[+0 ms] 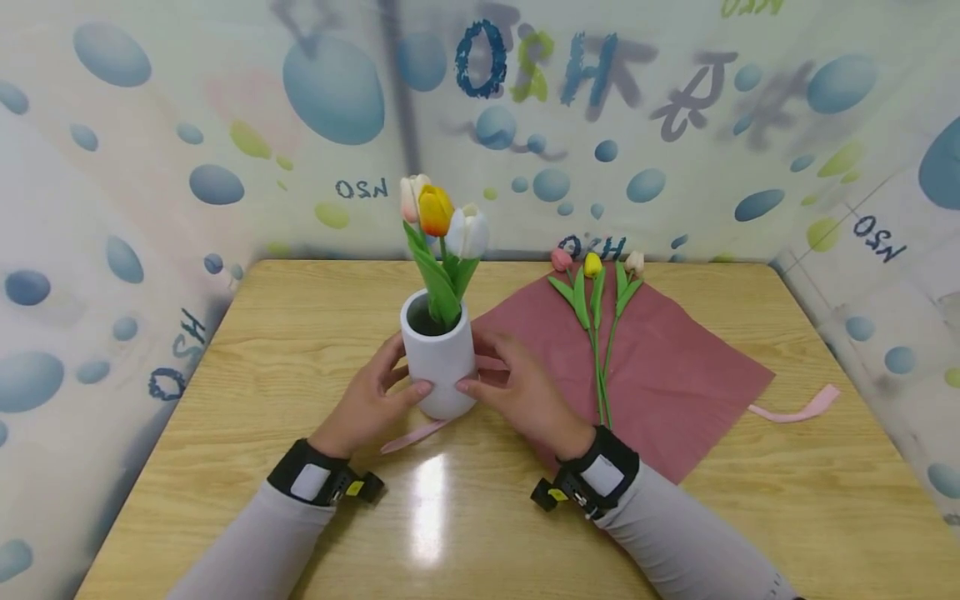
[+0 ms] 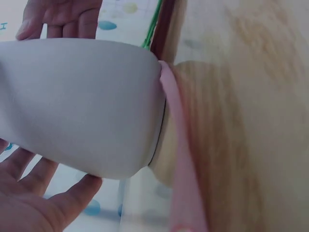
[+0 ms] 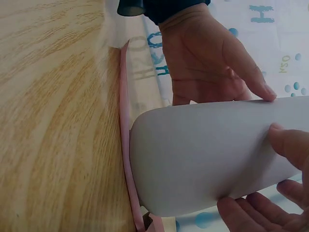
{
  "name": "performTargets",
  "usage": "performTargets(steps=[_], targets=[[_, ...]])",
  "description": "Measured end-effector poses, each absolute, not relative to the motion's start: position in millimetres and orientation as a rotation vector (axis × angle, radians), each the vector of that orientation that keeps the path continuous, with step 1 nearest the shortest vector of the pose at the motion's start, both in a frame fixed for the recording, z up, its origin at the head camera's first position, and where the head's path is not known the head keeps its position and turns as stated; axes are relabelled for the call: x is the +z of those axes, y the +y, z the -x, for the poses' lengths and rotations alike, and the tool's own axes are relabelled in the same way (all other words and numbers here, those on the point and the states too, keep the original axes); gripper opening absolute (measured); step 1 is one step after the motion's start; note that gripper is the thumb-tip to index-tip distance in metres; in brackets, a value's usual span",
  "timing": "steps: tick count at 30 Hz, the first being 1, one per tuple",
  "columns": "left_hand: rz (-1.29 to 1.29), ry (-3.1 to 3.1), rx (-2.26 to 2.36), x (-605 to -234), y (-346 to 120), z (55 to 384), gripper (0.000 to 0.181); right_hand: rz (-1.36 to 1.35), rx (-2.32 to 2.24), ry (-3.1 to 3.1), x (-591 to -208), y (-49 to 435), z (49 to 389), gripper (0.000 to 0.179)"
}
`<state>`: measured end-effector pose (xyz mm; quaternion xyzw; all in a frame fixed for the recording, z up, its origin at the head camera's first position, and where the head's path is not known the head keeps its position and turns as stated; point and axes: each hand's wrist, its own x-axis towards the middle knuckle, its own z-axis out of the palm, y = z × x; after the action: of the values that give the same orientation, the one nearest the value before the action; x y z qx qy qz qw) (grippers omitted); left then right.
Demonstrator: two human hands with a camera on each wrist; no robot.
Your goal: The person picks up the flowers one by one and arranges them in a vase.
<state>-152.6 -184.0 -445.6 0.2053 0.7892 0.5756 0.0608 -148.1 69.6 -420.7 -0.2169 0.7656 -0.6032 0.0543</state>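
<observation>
A white vase [image 1: 438,367] stands upright on the table with three artificial tulips in it: a yellow-orange tulip [image 1: 436,211], a white tulip [image 1: 468,232] and a pale pink-white tulip [image 1: 412,198]. My left hand [image 1: 378,396] grips the vase from the left, thumb on its front. From the other side my right hand [image 1: 517,383] holds it, thumb also in front and fingers around the far side. A pink ribbon [image 2: 178,145] passes at the base of the vase. Both wrist views show the vase wall [image 3: 207,154] between the two hands.
To the right lies a dusky-red wrapping sheet [image 1: 675,375]. On it rest a pink tulip [image 1: 561,260], a yellow tulip [image 1: 592,265] and a cream tulip [image 1: 634,264] with long green stems. A ribbon end [image 1: 806,408] sticks out at its right. A patterned curtain [image 1: 555,150] backs the table.
</observation>
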Motion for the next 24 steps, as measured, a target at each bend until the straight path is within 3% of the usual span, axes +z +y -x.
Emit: performTargets(steps=[16,24], targets=[[-0.565,2.394,1.778,-440,-186,147,0.071,0.61,-1.725,2.386,-419,75,155,0.061],[-0.505,2.432,1.819,-439,-187,140,0.068,0.604,-1.671,2.409,-419,82,164,0.048]])
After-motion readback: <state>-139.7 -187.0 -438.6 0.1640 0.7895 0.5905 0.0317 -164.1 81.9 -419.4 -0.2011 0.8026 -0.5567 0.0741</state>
